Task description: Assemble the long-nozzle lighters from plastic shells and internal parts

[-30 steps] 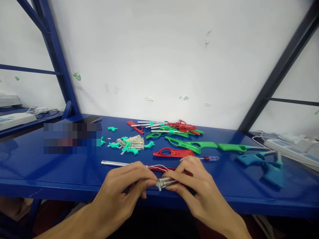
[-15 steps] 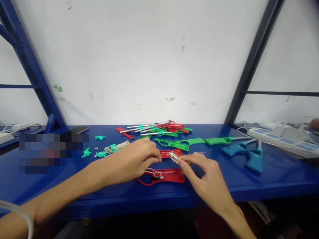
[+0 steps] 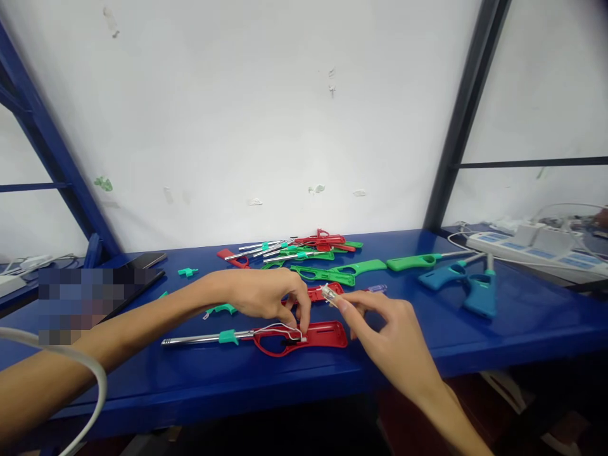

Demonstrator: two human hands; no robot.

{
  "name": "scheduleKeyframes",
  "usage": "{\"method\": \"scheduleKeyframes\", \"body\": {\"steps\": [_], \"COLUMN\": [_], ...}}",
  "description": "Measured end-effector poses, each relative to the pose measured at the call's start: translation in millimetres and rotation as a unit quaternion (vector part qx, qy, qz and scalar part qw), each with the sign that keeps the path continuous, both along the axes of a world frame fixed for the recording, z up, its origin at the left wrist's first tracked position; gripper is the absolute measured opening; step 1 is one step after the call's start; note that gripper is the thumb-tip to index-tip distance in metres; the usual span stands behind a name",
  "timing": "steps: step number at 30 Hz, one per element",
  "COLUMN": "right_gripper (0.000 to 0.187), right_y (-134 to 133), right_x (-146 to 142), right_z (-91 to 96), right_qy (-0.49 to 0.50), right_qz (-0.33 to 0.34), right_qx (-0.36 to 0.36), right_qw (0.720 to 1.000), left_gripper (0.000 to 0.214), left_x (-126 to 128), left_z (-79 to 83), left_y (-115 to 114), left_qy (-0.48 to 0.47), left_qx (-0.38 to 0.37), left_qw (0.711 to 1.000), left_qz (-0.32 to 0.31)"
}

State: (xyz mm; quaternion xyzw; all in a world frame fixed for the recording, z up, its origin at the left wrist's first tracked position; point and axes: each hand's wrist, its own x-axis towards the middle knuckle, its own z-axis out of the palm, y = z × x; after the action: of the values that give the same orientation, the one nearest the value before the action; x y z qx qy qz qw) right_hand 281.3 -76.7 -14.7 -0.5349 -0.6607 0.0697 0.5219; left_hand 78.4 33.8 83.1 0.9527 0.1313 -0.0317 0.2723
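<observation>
In the head view a red lighter handle half (image 3: pixel 327 335) lies near the table's front edge, with a metal tube (image 3: pixel 190 340) and a green trigger piece (image 3: pixel 228 337) to its left. Over it, my left hand (image 3: pixel 270 294) has its fingers closed down at a thin white wire (image 3: pixel 278 327) inside the shell. My right hand (image 3: pixel 387 323) pinches a small clear lighter fuel tank (image 3: pixel 329 293) just above and behind that shell. Another red handle half (image 3: pixel 335 289) lies behind, partly hidden by my hands.
Metal tubes (image 3: pixel 259 246) and red and green shells (image 3: pixel 323 240) are heaped at the back. A green lighter (image 3: pixel 411 261) and blue lighters (image 3: pixel 479 294) lie right, near a power strip (image 3: pixel 513 250). Phones (image 3: pixel 147 260) and a loose green trigger (image 3: pixel 188 272) are left.
My left hand has moved slightly right and down to the wire in the front red shell. My right hand still holds the clear fuel tank. The view has shifted and tilted slightly.
</observation>
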Motion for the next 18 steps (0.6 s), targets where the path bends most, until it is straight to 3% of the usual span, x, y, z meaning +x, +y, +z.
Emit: {"method": "scheduleKeyframes", "body": {"steps": [8, 18], "right_gripper": [0.029, 0.029], "right_y": [-2.3, 0.0], "right_x": [-0.5, 1.2], "right_z": [4.8, 0.6], "right_qy": [-0.019, -0.015], "right_qz": [0.002, 0.005], "right_qx": [0.001, 0.000], "right_qw": [1.000, 1.000], "left_gripper": [0.017, 0.020], "left_x": [0.0, 0.1], "left_z": [-6.6, -12.2], "left_y": [4.1, 1.0], "left_qy": [0.015, 0.017], "left_qx": [-0.036, -0.017], "left_qw": [0.999, 0.999], "left_qz": [0.012, 0.036]}}
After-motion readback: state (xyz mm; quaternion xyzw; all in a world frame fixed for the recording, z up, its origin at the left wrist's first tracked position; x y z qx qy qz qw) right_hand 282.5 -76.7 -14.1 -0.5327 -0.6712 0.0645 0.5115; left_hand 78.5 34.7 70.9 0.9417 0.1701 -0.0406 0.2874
